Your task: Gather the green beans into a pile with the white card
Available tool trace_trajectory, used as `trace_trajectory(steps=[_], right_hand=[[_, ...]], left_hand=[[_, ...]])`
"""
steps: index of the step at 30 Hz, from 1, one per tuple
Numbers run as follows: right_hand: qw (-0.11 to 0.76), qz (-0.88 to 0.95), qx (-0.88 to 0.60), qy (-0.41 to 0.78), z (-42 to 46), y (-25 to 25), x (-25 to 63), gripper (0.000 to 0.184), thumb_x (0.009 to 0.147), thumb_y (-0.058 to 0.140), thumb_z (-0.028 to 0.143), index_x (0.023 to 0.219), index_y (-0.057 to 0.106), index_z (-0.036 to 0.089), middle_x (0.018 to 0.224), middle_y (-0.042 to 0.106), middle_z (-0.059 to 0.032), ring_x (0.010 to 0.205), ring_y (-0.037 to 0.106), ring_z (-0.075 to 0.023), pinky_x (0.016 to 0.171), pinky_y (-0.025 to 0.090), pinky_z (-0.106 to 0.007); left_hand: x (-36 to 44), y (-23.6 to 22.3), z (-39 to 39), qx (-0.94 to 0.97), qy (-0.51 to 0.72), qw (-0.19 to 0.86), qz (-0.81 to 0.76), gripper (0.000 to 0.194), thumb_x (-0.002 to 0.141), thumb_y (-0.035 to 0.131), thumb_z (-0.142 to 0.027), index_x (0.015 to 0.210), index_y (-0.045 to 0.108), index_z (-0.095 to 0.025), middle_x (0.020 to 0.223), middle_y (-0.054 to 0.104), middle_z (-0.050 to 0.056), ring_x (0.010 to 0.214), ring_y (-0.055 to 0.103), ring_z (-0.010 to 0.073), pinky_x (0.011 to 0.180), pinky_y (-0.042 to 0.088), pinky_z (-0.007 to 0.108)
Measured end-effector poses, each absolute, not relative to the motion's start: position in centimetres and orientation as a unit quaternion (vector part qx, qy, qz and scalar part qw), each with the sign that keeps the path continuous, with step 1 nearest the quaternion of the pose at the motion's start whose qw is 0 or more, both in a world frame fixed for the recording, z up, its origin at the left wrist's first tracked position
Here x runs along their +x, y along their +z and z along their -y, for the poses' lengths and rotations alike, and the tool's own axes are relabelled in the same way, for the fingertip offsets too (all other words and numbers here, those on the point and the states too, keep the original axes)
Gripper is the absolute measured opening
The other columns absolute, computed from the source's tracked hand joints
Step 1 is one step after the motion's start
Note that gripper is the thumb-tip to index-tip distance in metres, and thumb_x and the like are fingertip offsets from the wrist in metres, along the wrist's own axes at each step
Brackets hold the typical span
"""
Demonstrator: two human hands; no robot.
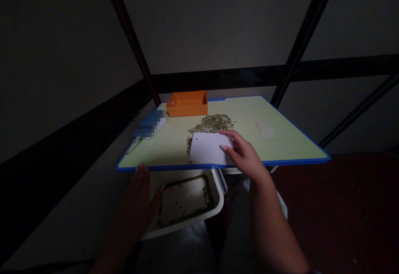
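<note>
My right hand (245, 153) is closed on a white card (207, 148), thumb on top and fingers at its far right corner. The card has a small hole in one corner and leans low over the table's near edge. Small green and brown seeds or dried bits (216, 122) lie scattered behind the card and along its left side. My left hand (141, 187) is at the left side of a white tray (218, 195), below the table edge. Its thumb reaches over the tray and its fingertips touch the blue edging. Dark green bits line the tray's inner edges.
An orange open box (187, 104) stands at the back of the pale green table (289, 141). A blurred blue packet (149, 123) lies at the left edge. To the right is a small whitish heap (264, 128). Panelled walls rise close behind and at left.
</note>
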State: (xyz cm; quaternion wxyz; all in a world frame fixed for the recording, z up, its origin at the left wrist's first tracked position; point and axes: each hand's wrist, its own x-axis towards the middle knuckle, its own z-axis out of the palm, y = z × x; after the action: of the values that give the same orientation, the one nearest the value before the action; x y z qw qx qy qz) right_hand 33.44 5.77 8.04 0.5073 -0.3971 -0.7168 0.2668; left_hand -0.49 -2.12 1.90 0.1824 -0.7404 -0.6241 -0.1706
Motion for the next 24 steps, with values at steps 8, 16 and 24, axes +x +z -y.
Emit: trace_trajectory(steps=[8,16,24], right_hand=[[0.508,0.720,-0.378,0.284,-5.4,8.3,32.9,0.039,0.090,0.057,0.022,0.129,0.058,0.028,0.134,0.062,-0.0059,0.119,0.059,-0.0248,0.101,0.048,-0.041],[0.572,0.642,-0.384,0.338,-5.0,8.4,32.5,0.055,0.091,0.059,0.034,0.143,0.043,0.030,0.129,0.064,-0.0088,0.088,0.067,-0.0219,0.073,0.057,-0.035],[0.652,0.583,-0.387,0.293,-6.8,11.4,31.4,0.031,0.090,0.060,0.050,0.099,0.067,0.021,0.087,0.071,-0.0050,0.077,0.063,-0.0201,0.067,0.052,-0.031]], left_hand=[[-0.4,1.9,2.1,-0.731,-0.173,0.185,0.634,0.077,0.091,0.028,-0.056,0.146,0.033,-0.004,0.155,0.038,0.025,0.146,0.035,0.0328,0.115,0.038,0.051],[-0.3,1.8,2.1,-0.728,-0.182,0.177,0.637,0.074,0.091,0.029,-0.054,0.144,0.036,-0.003,0.154,0.040,0.023,0.146,0.036,0.0308,0.116,0.038,0.048],[-0.4,0.2,2.0,-0.715,-0.228,0.185,0.634,0.069,0.091,0.034,-0.049,0.145,0.038,-0.007,0.153,0.043,0.019,0.144,0.040,0.0278,0.113,0.043,0.044]])
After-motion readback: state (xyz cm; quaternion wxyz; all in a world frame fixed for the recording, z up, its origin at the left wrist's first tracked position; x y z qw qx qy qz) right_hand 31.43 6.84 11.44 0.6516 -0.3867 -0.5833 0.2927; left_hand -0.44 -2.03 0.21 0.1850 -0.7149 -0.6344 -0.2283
